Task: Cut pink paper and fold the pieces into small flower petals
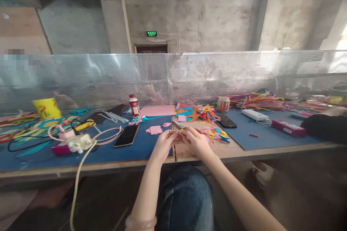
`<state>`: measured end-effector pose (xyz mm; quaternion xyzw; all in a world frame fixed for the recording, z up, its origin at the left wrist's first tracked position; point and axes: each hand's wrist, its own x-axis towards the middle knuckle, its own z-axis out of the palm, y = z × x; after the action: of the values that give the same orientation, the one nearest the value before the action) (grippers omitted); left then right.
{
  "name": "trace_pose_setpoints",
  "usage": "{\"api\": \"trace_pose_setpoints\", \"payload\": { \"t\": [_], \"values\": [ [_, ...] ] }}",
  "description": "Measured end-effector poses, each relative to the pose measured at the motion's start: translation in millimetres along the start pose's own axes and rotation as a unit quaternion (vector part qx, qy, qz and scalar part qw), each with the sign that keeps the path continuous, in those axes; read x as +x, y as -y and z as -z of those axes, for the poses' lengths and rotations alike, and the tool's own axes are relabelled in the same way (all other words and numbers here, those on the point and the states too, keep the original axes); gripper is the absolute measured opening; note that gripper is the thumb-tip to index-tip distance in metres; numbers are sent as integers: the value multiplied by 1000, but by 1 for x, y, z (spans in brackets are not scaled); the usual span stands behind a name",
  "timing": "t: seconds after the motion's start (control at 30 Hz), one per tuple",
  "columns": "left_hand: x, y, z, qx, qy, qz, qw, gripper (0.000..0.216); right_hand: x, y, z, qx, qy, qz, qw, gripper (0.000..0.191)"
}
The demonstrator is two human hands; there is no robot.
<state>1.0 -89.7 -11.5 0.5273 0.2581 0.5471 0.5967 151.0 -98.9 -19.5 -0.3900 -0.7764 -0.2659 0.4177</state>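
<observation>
My left hand and my right hand meet over the front edge of the workbench. Both have their fingers pinched together on a small piece of coloured paper held between them; the piece is too small to make out clearly. Pink paper squares lie just beyond my left hand on the blue mat. Yellow, blue and orange paper scraps lie just past my right hand. A pair of scissors rests behind my fingertips.
A black phone, a red-capped bottle, a yellow cup, cables and a white adapter sit left. A second phone, a power bank, a pink box and coloured strips sit right. A perforated metal screen backs the bench. Another person's dark sleeve rests far right.
</observation>
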Motion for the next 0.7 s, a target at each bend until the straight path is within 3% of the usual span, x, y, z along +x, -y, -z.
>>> {"api": "trace_pose_setpoints", "payload": {
  "t": [0.23,0.4,0.6,0.7],
  "values": [
    [-1,-1,-1,8,-1,1,1000,25,-2,1,0,-54,24,21,998,22],
    [2,1,2,9,-32,-1,999,26,-1,6,7,-2,64,18,998,24],
    [3,-1,0,-5,-56,6,998,22,5,3,6,163,46,-112,979,24],
    [3,-2,-1,19,-58,1,998,25,7,0,4,229,49,-143,962,19]
  ]
}}
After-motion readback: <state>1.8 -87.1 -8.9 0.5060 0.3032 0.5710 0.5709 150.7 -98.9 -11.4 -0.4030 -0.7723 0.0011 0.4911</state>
